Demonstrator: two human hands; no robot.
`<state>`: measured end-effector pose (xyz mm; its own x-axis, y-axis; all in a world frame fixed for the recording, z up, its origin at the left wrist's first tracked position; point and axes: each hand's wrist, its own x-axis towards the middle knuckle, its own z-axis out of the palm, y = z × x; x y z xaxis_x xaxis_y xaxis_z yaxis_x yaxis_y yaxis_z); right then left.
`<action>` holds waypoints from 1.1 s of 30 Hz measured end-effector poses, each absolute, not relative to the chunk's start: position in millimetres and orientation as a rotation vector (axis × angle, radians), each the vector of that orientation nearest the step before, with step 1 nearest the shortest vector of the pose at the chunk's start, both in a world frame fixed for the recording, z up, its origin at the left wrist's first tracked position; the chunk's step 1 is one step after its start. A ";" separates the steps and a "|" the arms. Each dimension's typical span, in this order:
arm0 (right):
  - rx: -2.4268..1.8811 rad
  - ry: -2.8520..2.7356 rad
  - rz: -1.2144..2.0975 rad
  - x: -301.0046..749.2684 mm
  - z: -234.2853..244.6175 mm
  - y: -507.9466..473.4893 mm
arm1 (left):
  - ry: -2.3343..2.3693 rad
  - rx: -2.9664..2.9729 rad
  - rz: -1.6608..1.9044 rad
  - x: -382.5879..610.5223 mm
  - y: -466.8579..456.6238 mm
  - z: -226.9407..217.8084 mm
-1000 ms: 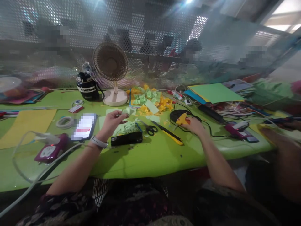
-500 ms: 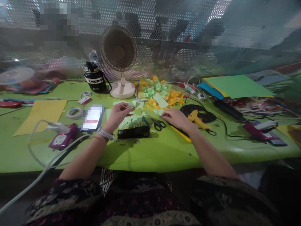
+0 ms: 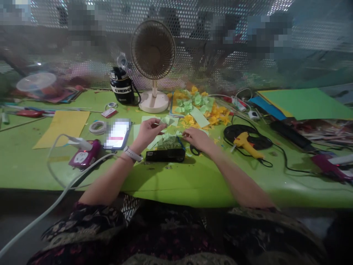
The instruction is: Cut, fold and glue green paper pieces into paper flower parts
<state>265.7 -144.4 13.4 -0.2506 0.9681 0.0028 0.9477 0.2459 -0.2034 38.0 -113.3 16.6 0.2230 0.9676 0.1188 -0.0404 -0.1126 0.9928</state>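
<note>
My left hand (image 3: 150, 134) pinches a small piece of light green paper (image 3: 168, 120) above the table. Closed at the fingertips, my right hand (image 3: 197, 140) is to the right of it, over the scissors (image 3: 194, 149), which it partly covers. Whatever is between its fingers is too small to make out. Between and below my hands lies a heap of folded light green paper (image 3: 168, 141), behind a black stapler (image 3: 165, 155). Farther back is a pile of green and orange paper flowers (image 3: 197, 102) with a pale green strip (image 3: 200, 117) on it.
A yellow glue gun (image 3: 248, 144) rests on a black holder, its cord running right. To the left are a phone (image 3: 118, 135), a tape roll (image 3: 97, 127) and a purple power socket (image 3: 85, 156) with cables. A fan (image 3: 153, 101) and a bottle (image 3: 122, 89) stand behind.
The view has shifted, so the table's things appear farther right. My right hand has come left, closer to my left hand and over the scissors. My left hand still pinches the green paper.
</note>
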 end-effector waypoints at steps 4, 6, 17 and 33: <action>-1.838 -2.369 0.228 264.9 4.0 -140.2 | 0.945 1.376 1.139 39.1 -111.0 10.7; -1.841 -2.364 0.229 264.9 2.1 -138.3 | 0.940 1.381 1.141 39.4 -109.3 7.2; -1.800 -2.167 0.319 270.5 6.4 -142.8 | 0.959 1.425 1.161 45.7 -111.9 2.8; -1.435 -1.592 0.773 246.0 45.2 -183.3 | 0.869 2.195 1.440 55.6 -133.6 -3.1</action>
<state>246.0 -183.3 45.2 0.0045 0.9839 0.1788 0.4684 0.1559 -0.8697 55.6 -133.6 -3.1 0.2864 0.6727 0.6822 0.2903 -0.7395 0.6074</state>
